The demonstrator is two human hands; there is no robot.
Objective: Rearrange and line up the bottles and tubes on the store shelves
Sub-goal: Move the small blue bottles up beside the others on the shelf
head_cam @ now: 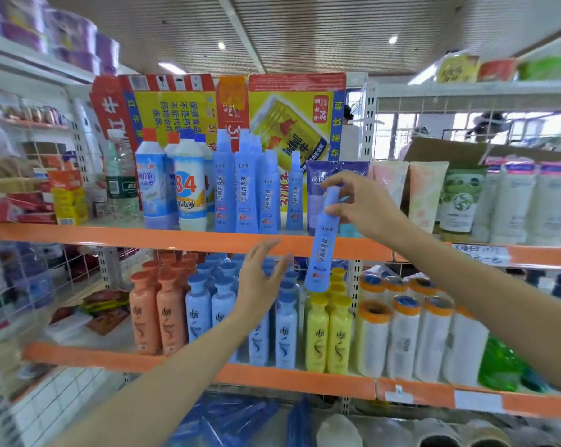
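Note:
My right hand [366, 208] grips the cap end of a tall blue bottle [321, 250] and holds it upright in the air, in front of the orange edge of the upper shelf [111, 235]. Several matching blue bottles [245, 188] stand in a row on that shelf, left of the held one. My left hand [261, 279] is open with fingers spread, raised in front of the lower shelf's light-blue bottles [208, 304], holding nothing. A purple tube [318, 191] stands behind the held bottle.
White disinfectant bottles [189, 188] stand at the left of the upper shelf, pink and green tubes [424, 195] at the right. The lower shelf [272, 379] carries orange bottles [158, 311], yellow bottles [329, 333] and white film rolls [402, 337]. A cardboard drink box [240, 104] stands behind.

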